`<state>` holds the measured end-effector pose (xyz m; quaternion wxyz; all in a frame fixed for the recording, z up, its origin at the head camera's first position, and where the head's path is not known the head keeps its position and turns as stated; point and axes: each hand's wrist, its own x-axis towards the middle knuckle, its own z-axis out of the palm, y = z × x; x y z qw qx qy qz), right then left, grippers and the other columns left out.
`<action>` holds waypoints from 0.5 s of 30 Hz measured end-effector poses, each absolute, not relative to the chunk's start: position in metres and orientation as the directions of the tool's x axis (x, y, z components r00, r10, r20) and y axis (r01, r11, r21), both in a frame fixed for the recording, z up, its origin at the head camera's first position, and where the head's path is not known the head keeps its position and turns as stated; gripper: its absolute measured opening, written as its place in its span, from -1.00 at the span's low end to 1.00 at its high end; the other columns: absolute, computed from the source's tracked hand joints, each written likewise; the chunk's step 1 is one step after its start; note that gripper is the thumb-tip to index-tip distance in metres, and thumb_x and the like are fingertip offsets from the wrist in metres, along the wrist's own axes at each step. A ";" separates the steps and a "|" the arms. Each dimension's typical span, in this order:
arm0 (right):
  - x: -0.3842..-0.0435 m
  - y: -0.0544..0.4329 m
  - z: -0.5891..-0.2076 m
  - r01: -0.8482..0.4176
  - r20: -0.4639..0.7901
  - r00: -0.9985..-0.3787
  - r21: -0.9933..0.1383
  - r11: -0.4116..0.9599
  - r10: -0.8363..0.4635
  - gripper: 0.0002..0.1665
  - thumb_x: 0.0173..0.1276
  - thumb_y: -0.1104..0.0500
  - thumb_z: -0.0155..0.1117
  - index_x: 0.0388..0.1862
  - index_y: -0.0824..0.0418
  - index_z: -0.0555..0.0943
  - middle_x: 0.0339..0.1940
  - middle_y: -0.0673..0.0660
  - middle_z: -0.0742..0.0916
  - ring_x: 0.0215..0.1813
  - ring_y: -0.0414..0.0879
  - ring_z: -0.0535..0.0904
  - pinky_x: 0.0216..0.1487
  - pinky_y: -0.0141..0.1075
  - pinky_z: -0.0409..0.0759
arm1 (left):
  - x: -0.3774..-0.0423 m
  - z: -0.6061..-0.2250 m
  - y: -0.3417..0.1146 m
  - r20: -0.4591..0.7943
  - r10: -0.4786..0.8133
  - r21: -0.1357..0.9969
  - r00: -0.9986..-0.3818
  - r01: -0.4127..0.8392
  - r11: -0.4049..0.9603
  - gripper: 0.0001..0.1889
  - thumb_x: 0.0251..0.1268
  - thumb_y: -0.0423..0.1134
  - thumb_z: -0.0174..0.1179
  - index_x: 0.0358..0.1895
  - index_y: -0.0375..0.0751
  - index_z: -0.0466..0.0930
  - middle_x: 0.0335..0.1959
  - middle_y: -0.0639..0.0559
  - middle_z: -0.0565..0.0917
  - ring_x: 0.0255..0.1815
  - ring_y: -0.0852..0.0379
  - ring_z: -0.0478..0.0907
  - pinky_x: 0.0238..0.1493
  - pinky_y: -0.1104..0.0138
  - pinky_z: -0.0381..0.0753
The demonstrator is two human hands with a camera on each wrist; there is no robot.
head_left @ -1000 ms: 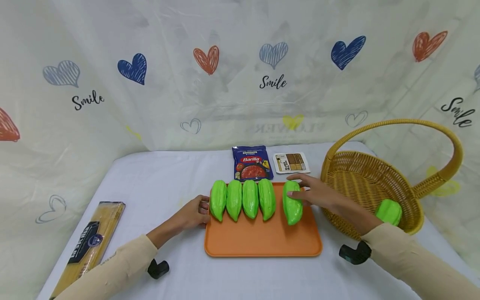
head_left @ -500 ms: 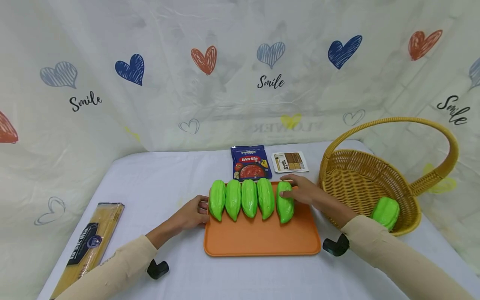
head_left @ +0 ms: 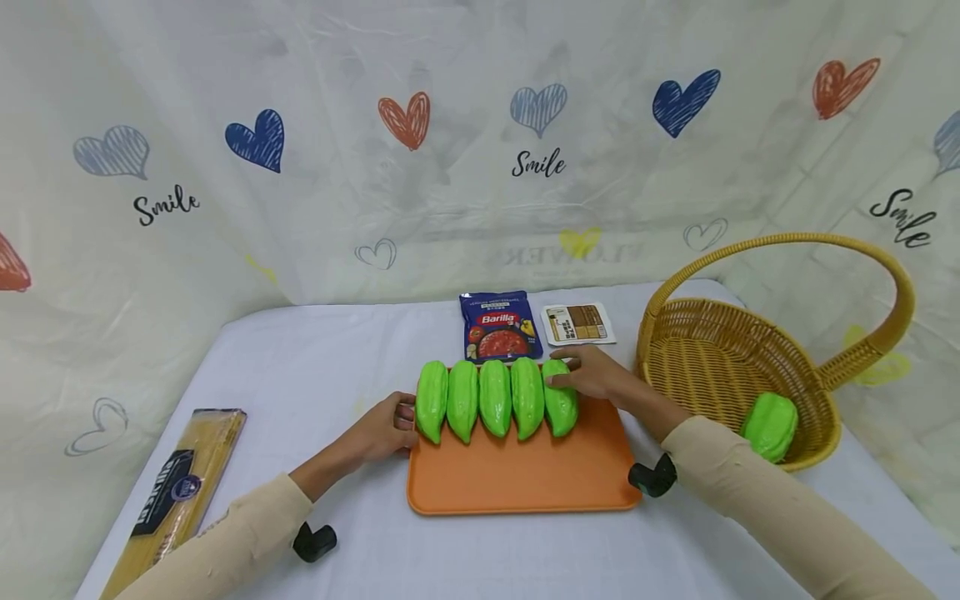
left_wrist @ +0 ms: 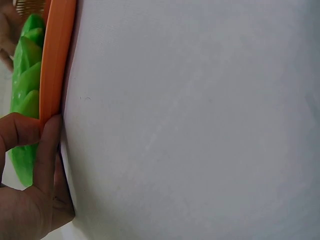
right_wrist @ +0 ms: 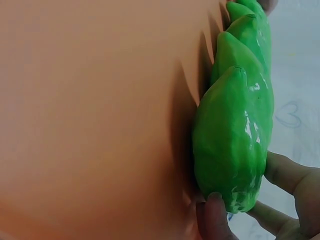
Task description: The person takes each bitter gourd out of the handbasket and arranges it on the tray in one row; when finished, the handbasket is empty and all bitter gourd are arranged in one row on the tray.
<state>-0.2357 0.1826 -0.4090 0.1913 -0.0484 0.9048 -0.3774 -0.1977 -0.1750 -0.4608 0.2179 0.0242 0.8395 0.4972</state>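
My left hand (head_left: 392,425) grips the left rim of an orange tray (head_left: 525,483); in the left wrist view its fingers pinch that rim (left_wrist: 56,60). At the tray's right back, my right hand (head_left: 596,372) holds a glossy green ridged vegetable (head_left: 561,412), tapered to a point. The right wrist view shows this vegetable (right_wrist: 227,140) lying low over the tray, with fingertips around its blunt end. Several alike green vegetables (head_left: 495,400) lie side by side to its left, points toward me, and the held one is right beside the last of them.
A wicker basket (head_left: 701,358) with a tall handle stands at the right, another green vegetable (head_left: 771,427) inside it. Behind the tray lie a blue Barilla pouch (head_left: 499,327) and a small white flat pack (head_left: 578,323). A pack of spaghetti (head_left: 180,492) lies at the left.
My right hand has moved the green vegetable leftward along the tray, bringing it up against the row. The left hand stays on the tray's rim.
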 end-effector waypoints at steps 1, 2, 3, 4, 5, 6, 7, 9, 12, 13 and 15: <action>-0.236 0.183 -0.409 0.054 -0.308 -0.923 -0.698 0.714 -0.231 -0.26 0.42 0.05 0.30 0.47 0.32 0.37 0.34 0.56 0.48 0.38 0.39 0.42 0.25 0.10 0.59 | -0.198 -0.461 -0.175 -0.342 0.258 0.845 -0.904 -0.176 0.505 -0.27 0.07 -0.46 0.27 0.40 -0.36 0.28 0.06 -0.17 0.47 -0.02 0.02 0.51 -0.21 0.25 0.78; -0.236 0.182 -0.409 0.047 -0.303 -0.924 -0.696 0.717 -0.234 -0.26 0.42 0.05 0.30 0.47 0.33 0.36 0.34 0.55 0.49 0.38 0.38 0.42 0.25 0.10 0.60 | -0.198 -0.461 -0.175 -0.341 0.255 0.845 -0.905 -0.176 0.505 -0.27 0.07 -0.46 0.27 0.40 -0.36 0.28 0.06 -0.17 0.47 -0.02 0.01 0.51 -0.21 0.25 0.78; -0.237 0.182 -0.410 0.047 -0.302 -0.924 -0.697 0.715 -0.235 -0.25 0.41 0.05 0.31 0.48 0.34 0.35 0.34 0.54 0.49 0.39 0.37 0.42 0.26 0.09 0.60 | -0.197 -0.461 -0.176 -0.341 0.253 0.843 -0.905 -0.176 0.508 -0.27 0.07 -0.46 0.28 0.40 -0.36 0.28 0.07 -0.17 0.47 -0.02 0.01 0.51 -0.21 0.25 0.78; -0.237 0.182 -0.410 0.048 -0.303 -0.924 -0.698 0.714 -0.235 -0.24 0.41 0.05 0.31 0.48 0.34 0.34 0.35 0.53 0.49 0.39 0.37 0.42 0.26 0.08 0.60 | -0.197 -0.461 -0.176 -0.341 0.252 0.842 -0.906 -0.175 0.511 -0.27 0.07 -0.46 0.28 0.39 -0.35 0.29 0.07 -0.17 0.48 -0.02 0.01 0.51 -0.21 0.25 0.78; -0.237 0.182 -0.410 0.049 -0.305 -0.922 -0.700 0.712 -0.236 -0.22 0.41 0.05 0.31 0.48 0.36 0.33 0.36 0.52 0.49 0.40 0.36 0.42 0.26 0.07 0.60 | -0.197 -0.461 -0.176 -0.340 0.251 0.841 -0.906 -0.174 0.512 -0.27 0.07 -0.46 0.28 0.39 -0.35 0.29 0.07 -0.17 0.48 -0.02 0.01 0.51 -0.22 0.25 0.78; -0.237 0.182 -0.410 0.049 -0.309 -0.920 -0.701 0.712 -0.240 -0.20 0.40 0.04 0.31 0.49 0.38 0.31 0.37 0.52 0.48 0.40 0.36 0.41 0.26 0.07 0.60 | -0.197 -0.461 -0.176 -0.340 0.249 0.840 -0.907 -0.174 0.513 -0.28 0.07 -0.46 0.28 0.39 -0.35 0.29 0.06 -0.17 0.48 -0.02 0.01 0.52 -0.22 0.24 0.78; -0.237 0.182 -0.410 0.057 -0.315 -0.918 -0.705 0.707 -0.241 -0.19 0.41 0.04 0.31 0.50 0.38 0.29 0.39 0.51 0.46 0.42 0.35 0.40 0.28 0.07 0.59 | -0.197 -0.461 -0.176 -0.340 0.251 0.841 -0.907 -0.173 0.513 -0.28 0.07 -0.46 0.28 0.39 -0.35 0.29 0.06 -0.17 0.48 -0.02 0.01 0.52 -0.22 0.24 0.78; -0.237 0.182 -0.409 0.075 -0.333 -0.912 -0.709 0.701 -0.239 -0.15 0.41 0.02 0.30 0.52 0.39 0.24 0.42 0.51 0.43 0.44 0.35 0.37 0.32 0.08 0.56 | -0.197 -0.461 -0.176 -0.339 0.254 0.843 -0.906 -0.173 0.510 -0.28 0.07 -0.46 0.28 0.39 -0.36 0.29 0.07 -0.17 0.48 -0.02 0.01 0.52 -0.22 0.24 0.78; -0.235 0.183 -0.406 0.092 -0.353 -0.907 -0.695 0.713 -0.228 -0.11 0.42 -0.02 0.28 0.54 0.38 0.18 0.43 0.51 0.41 0.45 0.34 0.36 0.35 0.10 0.53 | -0.198 -0.462 -0.175 -0.339 0.260 0.848 -0.904 -0.174 0.501 -0.27 0.07 -0.46 0.28 0.39 -0.37 0.28 0.07 -0.18 0.48 -0.02 0.01 0.52 -0.21 0.24 0.78; -0.235 0.183 -0.405 0.098 -0.358 -0.906 -0.695 0.713 -0.225 -0.10 0.42 -0.03 0.27 0.55 0.36 0.17 0.43 0.50 0.41 0.46 0.33 0.36 0.35 0.10 0.52 | -0.198 -0.462 -0.175 -0.340 0.260 0.848 -0.904 -0.175 0.499 -0.27 0.07 -0.46 0.28 0.39 -0.37 0.28 0.07 -0.18 0.48 -0.02 0.01 0.52 -0.21 0.24 0.78; -0.233 0.183 -0.401 0.095 -0.360 -0.906 -0.686 0.722 -0.223 -0.09 0.42 -0.06 0.27 0.56 0.35 0.16 0.42 0.50 0.43 0.44 0.33 0.38 0.34 0.10 0.53 | -0.197 -0.462 -0.175 -0.340 0.258 0.848 -0.904 -0.175 0.501 -0.27 0.07 -0.46 0.28 0.40 -0.37 0.28 0.06 -0.18 0.48 -0.02 0.01 0.52 -0.21 0.24 0.78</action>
